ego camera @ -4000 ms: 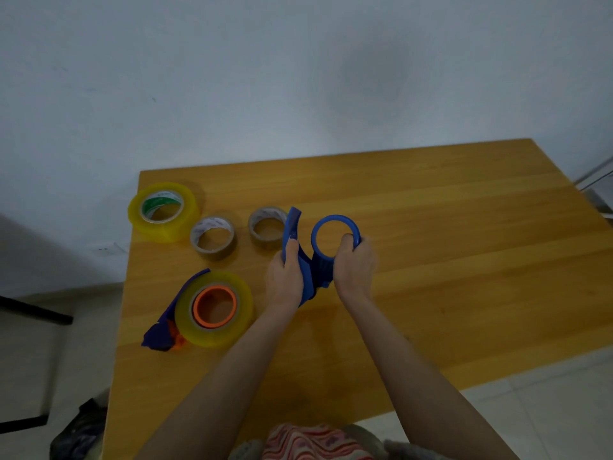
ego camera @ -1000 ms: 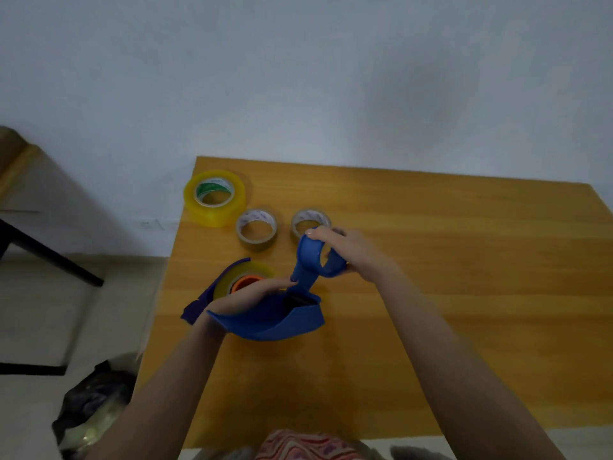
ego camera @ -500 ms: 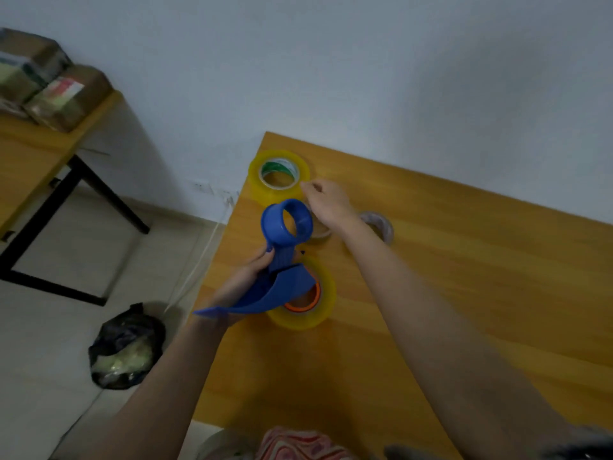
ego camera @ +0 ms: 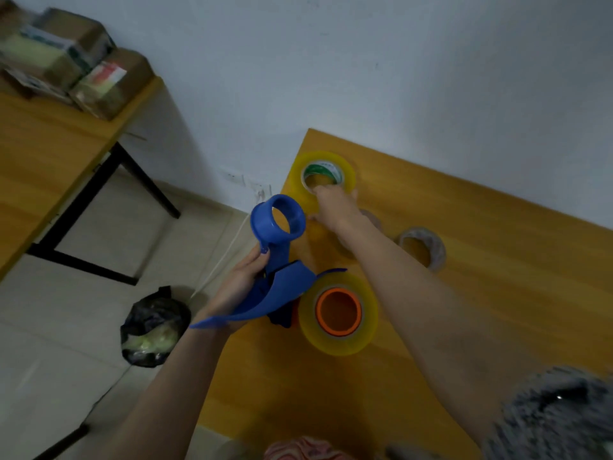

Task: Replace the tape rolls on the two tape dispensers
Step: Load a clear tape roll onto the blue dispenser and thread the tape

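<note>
One smooth wooden table [ego camera: 497, 277] carries the parts. Left hand [ego camera: 238, 283] fingers curl round the handle of the blue plastic dispenser [ego camera: 288, 287], held over the table's left edge, ring hub bare. Beside it lies a translucent yellow roll [ego camera: 331, 341] on an orange hub [ego camera: 338, 312]. Right hand [ego camera: 335, 207] touches the green-printed yellow roll [ego camera: 348, 175] at the far corner; grip cannot be told, print unreadable. One grey core [ego camera: 438, 252] lies near.
</note>
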Available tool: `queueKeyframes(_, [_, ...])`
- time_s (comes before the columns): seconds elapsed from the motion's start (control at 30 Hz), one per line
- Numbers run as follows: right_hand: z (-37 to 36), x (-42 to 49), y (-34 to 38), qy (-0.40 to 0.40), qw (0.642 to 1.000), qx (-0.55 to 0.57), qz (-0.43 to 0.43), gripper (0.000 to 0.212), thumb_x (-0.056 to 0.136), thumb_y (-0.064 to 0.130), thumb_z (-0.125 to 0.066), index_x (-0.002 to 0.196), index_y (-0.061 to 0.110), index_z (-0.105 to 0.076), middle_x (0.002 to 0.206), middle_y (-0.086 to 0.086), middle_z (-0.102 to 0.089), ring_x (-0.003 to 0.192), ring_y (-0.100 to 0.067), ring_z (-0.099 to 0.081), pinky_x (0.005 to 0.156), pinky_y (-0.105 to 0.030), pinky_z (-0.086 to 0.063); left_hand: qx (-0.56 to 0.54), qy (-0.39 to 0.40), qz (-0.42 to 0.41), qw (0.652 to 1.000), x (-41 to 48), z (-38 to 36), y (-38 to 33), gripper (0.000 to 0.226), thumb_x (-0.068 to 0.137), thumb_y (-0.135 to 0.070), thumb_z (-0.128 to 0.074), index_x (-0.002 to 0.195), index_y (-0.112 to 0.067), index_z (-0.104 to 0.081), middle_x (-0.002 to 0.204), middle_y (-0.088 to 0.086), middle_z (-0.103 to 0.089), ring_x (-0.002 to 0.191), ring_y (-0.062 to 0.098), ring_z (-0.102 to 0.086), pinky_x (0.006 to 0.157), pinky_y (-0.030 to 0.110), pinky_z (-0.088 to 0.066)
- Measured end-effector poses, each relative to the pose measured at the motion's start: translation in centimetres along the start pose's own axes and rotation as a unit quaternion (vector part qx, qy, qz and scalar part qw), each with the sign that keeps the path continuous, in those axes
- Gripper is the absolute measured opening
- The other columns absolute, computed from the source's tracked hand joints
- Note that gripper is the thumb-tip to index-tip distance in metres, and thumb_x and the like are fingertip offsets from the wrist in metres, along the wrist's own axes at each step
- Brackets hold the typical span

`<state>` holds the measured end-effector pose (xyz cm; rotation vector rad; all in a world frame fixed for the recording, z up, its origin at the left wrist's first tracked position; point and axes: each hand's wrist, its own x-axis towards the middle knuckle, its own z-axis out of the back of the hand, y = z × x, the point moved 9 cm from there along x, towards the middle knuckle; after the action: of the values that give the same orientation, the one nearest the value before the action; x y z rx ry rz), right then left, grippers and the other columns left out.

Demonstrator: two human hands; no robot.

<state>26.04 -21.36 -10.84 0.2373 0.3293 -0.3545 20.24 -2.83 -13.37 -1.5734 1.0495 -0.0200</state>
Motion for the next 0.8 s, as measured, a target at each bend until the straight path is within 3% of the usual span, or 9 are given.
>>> queueKeyframes(0.13, [0.1, 0.1, 0.8, -0.053, 0.998, -0.034, 0.006, 0.029, 0.091, 0.016, -0.059, 0.117, 0.008, -0.05, 0.121, -0.01, -0.057, 0.117, -0.03, -0.05, 0.105, -0.055, -0.027, -0.01, -0.014, 0.002, 1.0, -0.2, 0.8, -0.3, 0.037, 0.1, -0.025, -0.038, 0.135, -0.019, -0.046, 0.105, 0.009, -0.065, 0.084, 0.019, -0.065, 0.065, 0.022, -0.054])
queueKeyframes(0.23, [0.5, -0.3, 0.2, -0.081, 0.997, -0.01, -0.005, 0.027, 0.091, 0.011, -0.059, 0.116, 0.007, -0.05, 0.121, -0.011, -0.056, 0.118, -0.029, -0.048, 0.104, -0.059, -0.031, -0.004, -0.013, 0.006, 1.0, -0.3, 0.6, -0.4, 0.04, 0.099, -0.027, -0.039, 0.138, -0.019, -0.045, 0.12, 0.015, -0.064, 0.106, 0.03, -0.063, 0.09, 0.039, -0.05])
queueKeyframes(0.33, [1.5, -1.0, 0.0, -0.106, 0.993, 0.048, 0.004, 0.035, 0.09, 0.009, -0.059, 0.122, 0.005, -0.047, 0.129, -0.012, -0.049, 0.124, -0.027, -0.042, 0.096, -0.051, -0.042, 0.001, -0.022, 0.006, 1.0, 0.1, 0.4, -0.5, 0.038, 0.1, -0.025, -0.039, 0.136, -0.018, -0.048, 0.111, 0.011, -0.067, 0.093, 0.023, -0.068, 0.08, 0.034, -0.055])
queueKeyframes(0.43, [5.0, -2.3, -0.6, -0.162, 0.974, 0.158, 0.017, 0.043, 0.089, 0.011, -0.061, 0.128, 0.004, -0.045, 0.134, -0.012, -0.048, 0.126, -0.025, -0.043, 0.097, -0.04, -0.044, -0.023, -0.013, -0.004, 1.0, 0.8, -0.4, -0.6, 0.039, 0.099, -0.025, -0.045, 0.137, -0.03, -0.047, 0.125, 0.009, -0.062, 0.109, 0.034, -0.062, 0.098, 0.056, -0.044])
queueKeyframes(0.5, [7.9, -4.1, -1.3, -0.19, 0.95, 0.248, 0.017, 0.047, 0.09, 0.018, -0.062, 0.132, 0.005, -0.046, 0.135, -0.011, -0.05, 0.127, -0.023, -0.045, 0.101, -0.031, -0.038, -0.033, -0.008, -0.019, 0.999, 1.2, -1.4, -1.0, 0.041, 0.098, -0.024, -0.047, 0.136, -0.041, -0.045, 0.13, 0.005, -0.06, 0.116, 0.039, -0.056, 0.101, 0.064, -0.036])
queueKeyframes(0.6, [10.8, -8.0, -2.5, -0.218, 0.927, 0.306, 0.014, 0.048, 0.09, 0.023, -0.063, 0.132, 0.005, -0.048, 0.134, -0.011, -0.053, 0.126, -0.021, -0.047, 0.099, -0.024, -0.036, -0.029, -0.001, -0.048, 0.998, 1.7, -4.0, -2.8, 0.043, 0.098, -0.02, -0.047, 0.135, -0.042, -0.045, 0.128, 0.006, -0.061, 0.112, 0.039, -0.058, 0.099, 0.063, -0.038])
queueKeyframes(0.7, [11.3, -11.8, -4.0, -0.225, 0.928, 0.296, 0.013, 0.046, 0.089, 0.021, -0.064, 0.13, 0.005, -0.05, 0.131, -0.011, -0.055, 0.124, -0.022, -0.049, 0.095, -0.022, -0.035, -0.005, 0.006, -0.073, 0.997, 2.4, -6.8, -4.4, 0.042, 0.099, -0.014, -0.044, 0.136, -0.033, -0.045, 0.117, 0.01, -0.064, 0.093, 0.029, -0.066, 0.085, 0.051, -0.05])
queueKeyframes(0.8, [10.8, -15.0, -6.0, -0.232, 0.926, 0.298, 0.003, 0.042, 0.088, 0.022, -0.065, 0.126, 0.006, -0.053, 0.127, -0.011, -0.059, 0.119, -0.023, -0.053, 0.091, -0.021, -0.036, 0.045, 0.008, -0.079, 0.996, 2.7, -9.5, -4.3, 0.044, 0.099, -0.011, -0.043, 0.14, -0.028, -0.04, 0.129, 0.014, -0.058, 0.112, 0.037, -0.058, 0.088, 0.048, -0.049])
